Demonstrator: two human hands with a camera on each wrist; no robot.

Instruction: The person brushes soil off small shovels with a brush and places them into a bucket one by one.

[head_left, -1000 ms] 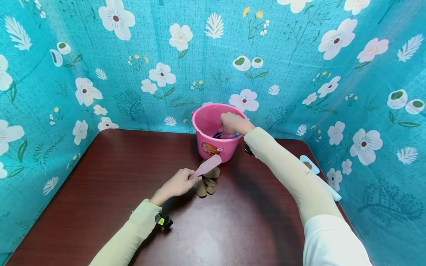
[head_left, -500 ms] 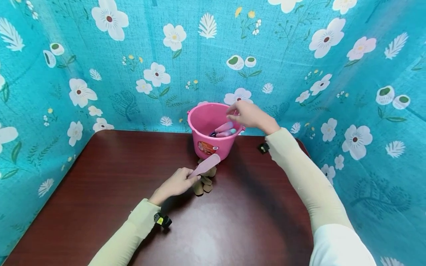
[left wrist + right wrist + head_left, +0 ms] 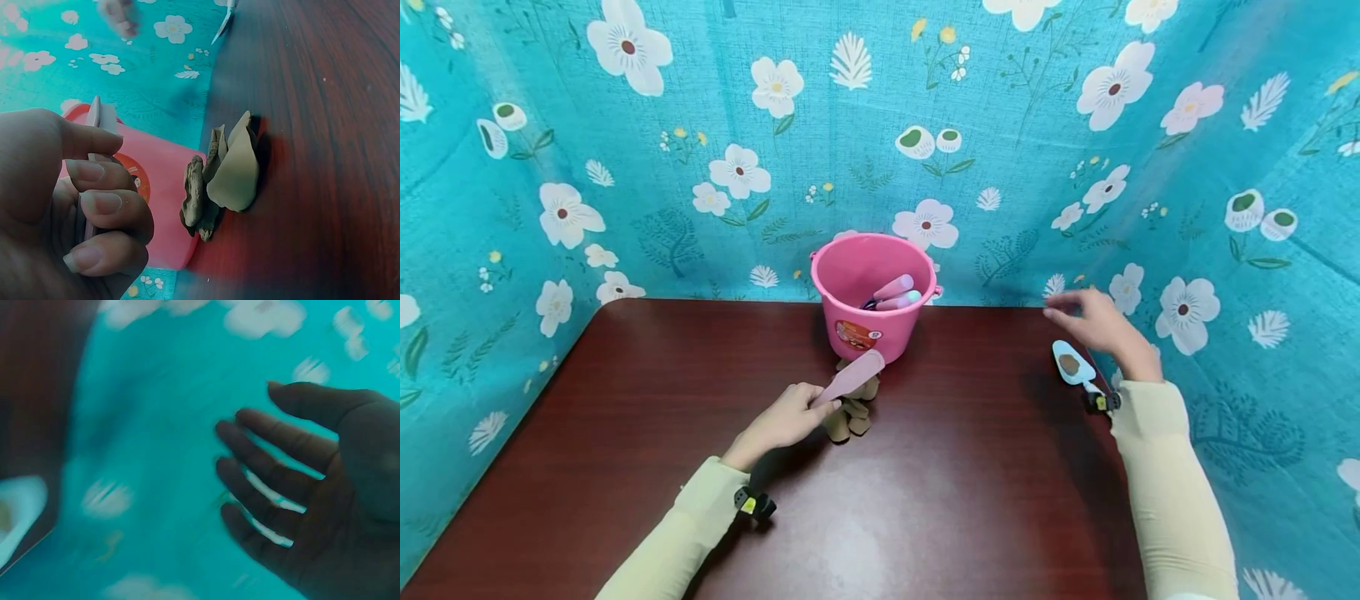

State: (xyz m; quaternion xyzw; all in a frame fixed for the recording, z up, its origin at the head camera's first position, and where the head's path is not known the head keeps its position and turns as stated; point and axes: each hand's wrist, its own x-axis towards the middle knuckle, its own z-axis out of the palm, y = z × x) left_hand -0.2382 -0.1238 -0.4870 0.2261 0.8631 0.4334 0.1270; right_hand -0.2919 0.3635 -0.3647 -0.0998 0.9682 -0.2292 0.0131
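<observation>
In the head view my left hand (image 3: 786, 414) grips a flat pink paddle-shaped tool (image 3: 852, 375). Its wide end points toward a pink bucket (image 3: 880, 337). Below the tool lie several curled brown leaf-like pieces (image 3: 848, 423), which the left wrist view shows beside the bucket's base. Inside the bucket rest two pink-handled tools (image 3: 895, 288), their lower ends hidden. At the right my right hand (image 3: 1097, 321) hovers over a light-blue scoop-like trowel (image 3: 1064, 350) with a brown patch on its blade. Nothing is between its spread, bent fingers (image 3: 269, 462); the trowel's handle is partly hidden by the wrist.
A dark red-brown table (image 3: 647, 400) carries everything. Blue flowered cloth (image 3: 700, 150) hangs behind it and along both sides. The trowel lies close to the table's right edge.
My right hand has come up out of the bucket and moved right, over the trowel, uncovering the tools in the bucket. My left hand keeps its grip on the pink tool.
</observation>
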